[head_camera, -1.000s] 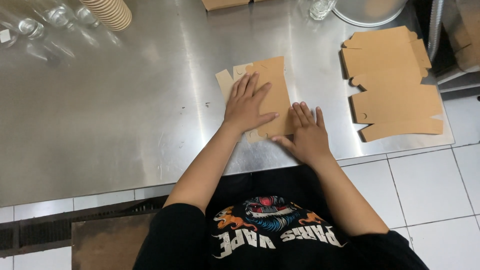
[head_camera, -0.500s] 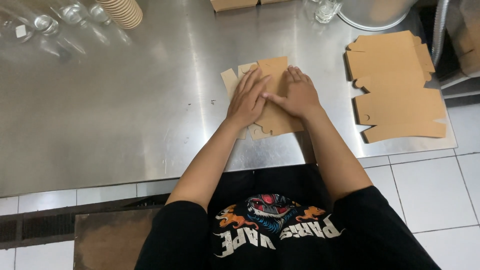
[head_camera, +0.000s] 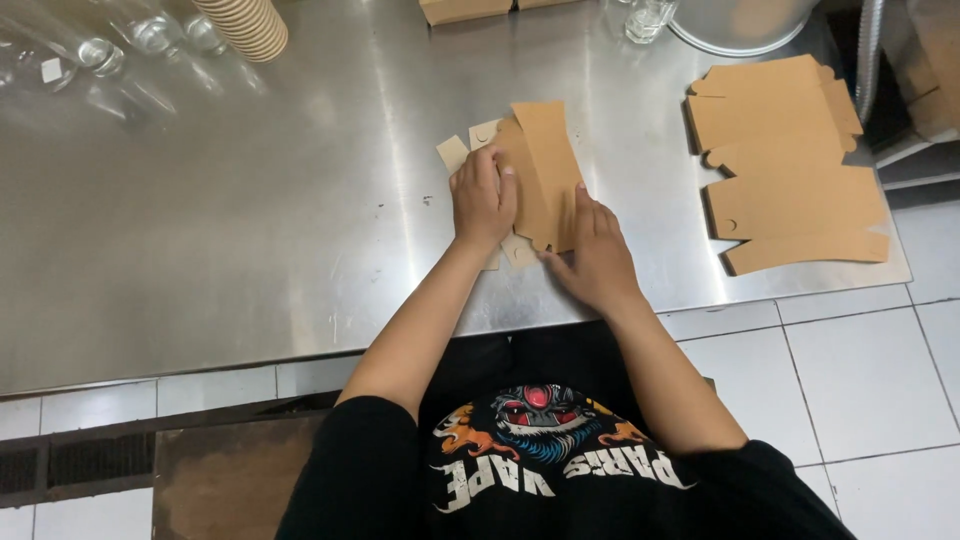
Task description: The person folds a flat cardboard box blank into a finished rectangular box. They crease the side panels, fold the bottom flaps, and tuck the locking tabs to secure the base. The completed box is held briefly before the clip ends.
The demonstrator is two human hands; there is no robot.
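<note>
A flat brown cardboard box blank [head_camera: 540, 160] lies on the steel counter [head_camera: 300, 220] near its front edge, one panel partly folded over. My left hand [head_camera: 482, 200] presses flat on the blank's left part, fingers together and pointing away from me. My right hand [head_camera: 598, 255] rests at the blank's lower right edge, fingers touching the folded panel. Neither hand lifts the cardboard off the counter.
A stack of the same flat cardboard blanks [head_camera: 785, 160] lies at the right end of the counter. At the back stand a column of paper cups [head_camera: 245, 25], clear plastic bags [head_camera: 90, 55], a small glass [head_camera: 648, 18] and a metal bowl [head_camera: 740, 20]. White floor tiles [head_camera: 860, 380] lie below.
My right hand has slid back from the middle of the blank to its lower right edge. My left hand shifted a little left, and a panel now lies folded over.
</note>
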